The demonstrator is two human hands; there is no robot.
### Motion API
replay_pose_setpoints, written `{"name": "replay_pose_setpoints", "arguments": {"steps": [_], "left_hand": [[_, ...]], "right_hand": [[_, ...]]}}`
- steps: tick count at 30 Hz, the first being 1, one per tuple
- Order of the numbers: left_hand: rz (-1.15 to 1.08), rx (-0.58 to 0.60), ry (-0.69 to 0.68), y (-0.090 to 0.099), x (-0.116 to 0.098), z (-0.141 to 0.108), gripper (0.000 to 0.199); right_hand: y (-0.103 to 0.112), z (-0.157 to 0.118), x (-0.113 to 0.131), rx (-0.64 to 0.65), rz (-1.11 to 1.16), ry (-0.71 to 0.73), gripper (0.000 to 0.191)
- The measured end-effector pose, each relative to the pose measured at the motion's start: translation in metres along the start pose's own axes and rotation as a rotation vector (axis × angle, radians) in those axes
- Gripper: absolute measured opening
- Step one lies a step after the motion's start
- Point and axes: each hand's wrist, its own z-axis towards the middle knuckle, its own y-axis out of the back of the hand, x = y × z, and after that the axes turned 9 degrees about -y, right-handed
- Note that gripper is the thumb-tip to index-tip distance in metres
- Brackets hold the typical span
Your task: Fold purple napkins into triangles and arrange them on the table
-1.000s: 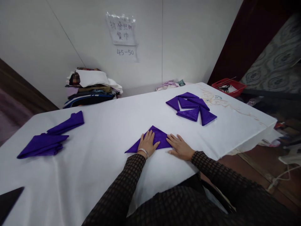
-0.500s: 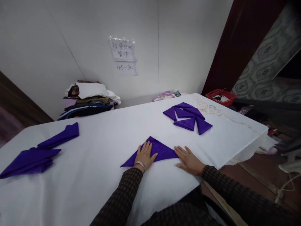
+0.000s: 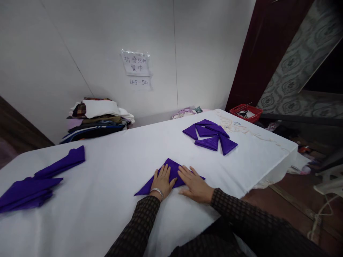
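Note:
A purple cloth napkin [image 3: 171,165] lies folded into a wide triangle on the white tablecloth [image 3: 112,164], its peak pointing away from me. My left hand [image 3: 162,182], with a silver bracelet at the wrist, rests flat on the napkin's middle, fingers stretched out. My right hand [image 3: 195,184] lies flat over the right half, close beside the left, fingers extended and slightly spread. It hides part of the napkin; the right corner shows past its fingers. Neither hand grips the fabric.
Several folded purple napkins [image 3: 206,132] lie grouped at the back right. More purple cloths [image 3: 26,192] lie at the left. Behind the table are a stack of clothes [image 3: 96,116] and a red basket [image 3: 246,113]. A paper sign [image 3: 136,67] hangs on the wall.
My right hand has slid left from the napkin's right corner onto its right half, nearer my left hand. The left hand stays on the napkin. The view has shifted slightly.

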Motion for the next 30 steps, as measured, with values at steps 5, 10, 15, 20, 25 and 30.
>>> {"name": "replay_pose_setpoints", "arguments": {"steps": [5, 10, 15, 20, 25, 30], "left_hand": [[0.007, 0.067, -0.067, -0.001, 0.002, -0.001, 0.058], [0.0, 0.028, -0.015, 0.0, -0.002, -0.001, 0.059], [-0.038, 0.03, -0.008, 0.005, -0.003, 0.0, 0.063], [-0.064, 0.064, 0.038, 0.011, 0.01, -0.015, 0.062], [-0.028, 0.036, 0.153, 0.01, 0.045, -0.057, 0.062], [-0.037, -0.064, 0.406, 0.004, 0.081, -0.096, 0.053]], "right_hand": [[-0.011, 0.061, 0.033, 0.027, 0.149, 0.051, 0.077], [-0.025, 0.087, 0.018, 0.065, 0.168, -0.028, 0.074], [-0.034, 0.087, 0.007, 0.042, 0.168, -0.044, 0.073], [-0.04, 0.088, 0.008, 0.036, 0.168, -0.049, 0.075], [-0.044, 0.087, 0.007, 0.013, 0.108, -0.036, 0.075], [-0.045, 0.087, 0.006, 0.021, 0.066, -0.032, 0.075]]}}
